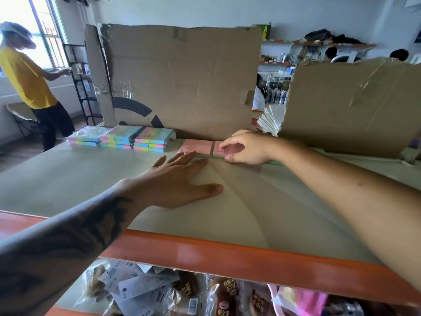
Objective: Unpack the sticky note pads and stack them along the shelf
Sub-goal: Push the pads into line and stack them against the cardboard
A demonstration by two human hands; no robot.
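Note:
Two pink-topped sticky note pads lie side by side at the back of the shelf top [68,179], against a cardboard sheet. My right hand [246,148] grips the right pad [225,149], fingers curled over its top and thumb at its front edge. My left hand [180,179] lies flat on the shelf with straight fingers; its fingertips touch the front edge of the left pad [197,145]. To the left, three low stacks of wrapped pastel pads [123,139] stand in a row along the cardboard.
A tall cardboard sheet [182,76] and a second one [350,106] wall off the back. White booklets [270,120] fan out in the gap between them. The shelf's orange front lip [227,254] is near me, packaged goods below it. A person in yellow [27,78] stands far left.

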